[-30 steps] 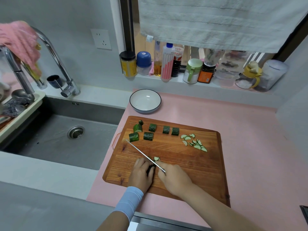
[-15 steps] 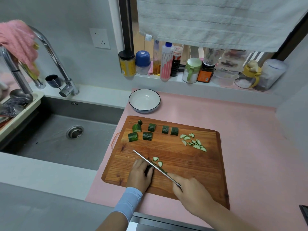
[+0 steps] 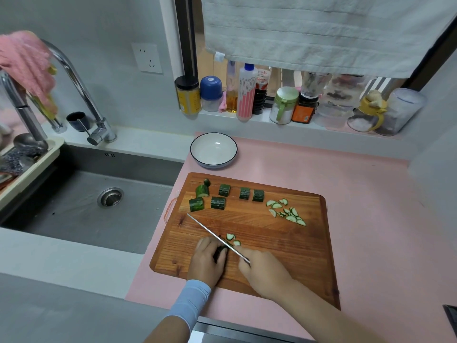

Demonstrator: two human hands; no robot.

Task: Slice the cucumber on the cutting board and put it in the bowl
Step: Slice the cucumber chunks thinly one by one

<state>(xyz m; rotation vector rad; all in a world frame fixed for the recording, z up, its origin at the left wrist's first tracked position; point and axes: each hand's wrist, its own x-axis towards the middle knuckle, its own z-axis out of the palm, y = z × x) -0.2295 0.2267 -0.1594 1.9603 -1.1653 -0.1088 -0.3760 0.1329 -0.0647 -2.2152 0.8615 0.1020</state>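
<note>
Just inside board (image 3: 284, 243) front edge: left hand (image 3: 206, 261) grips cucumber (image 3: 220, 251), right hand (image 3: 264, 271) knife (image 3: 210, 231)

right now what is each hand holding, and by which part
The right hand grips the knife by its handle end; the left hand pins a dark cucumber piece to the cutting board, fingers curled over it.

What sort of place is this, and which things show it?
Most likely a home kitchen: a steel sink with a tap, a cutting board holding cucumber chunks, and condiment jars along the window sill.
</note>
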